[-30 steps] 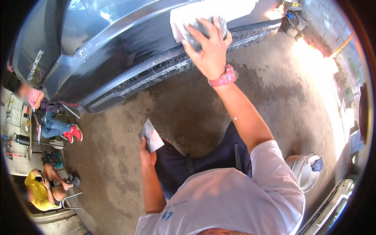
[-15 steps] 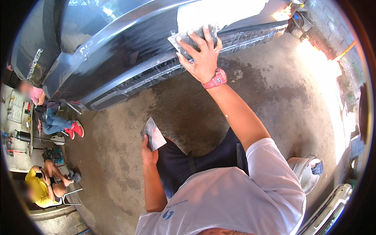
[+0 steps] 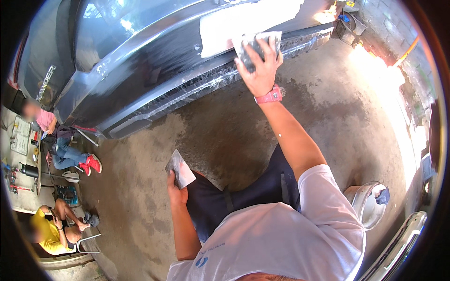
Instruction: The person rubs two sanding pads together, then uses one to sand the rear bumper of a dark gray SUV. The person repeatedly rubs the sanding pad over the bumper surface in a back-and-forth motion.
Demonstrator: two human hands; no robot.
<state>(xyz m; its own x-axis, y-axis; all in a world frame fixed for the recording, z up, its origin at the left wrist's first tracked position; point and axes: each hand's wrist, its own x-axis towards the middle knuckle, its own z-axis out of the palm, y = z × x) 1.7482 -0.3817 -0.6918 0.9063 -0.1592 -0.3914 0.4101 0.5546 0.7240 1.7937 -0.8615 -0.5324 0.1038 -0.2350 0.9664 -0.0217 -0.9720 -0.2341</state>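
My right hand [image 3: 260, 70], with a pink wristband, presses a grey sanding sheet [image 3: 255, 43] flat against the lower side of a dark grey car body [image 3: 154, 61], just below a pale, sanded patch [image 3: 243, 18]. The fingers are spread over the sheet. My left hand [image 3: 176, 189] hangs low beside my knee and grips a second folded grey sheet [image 3: 179, 167], clear of the car. I am crouched in dark trousers and a white shirt.
The car's side step [image 3: 197, 89] runs along the concrete floor [image 3: 225, 136]. A metal bucket [image 3: 368, 203] with a blue rag stands at my right. Two other people sit at the far left, one in pink [image 3: 51, 136], one in yellow [image 3: 49, 229].
My right hand has slid the sheet along the car panel, from the step's edge up toward the pale patch. My left hand has stayed by my knee with its sheet.
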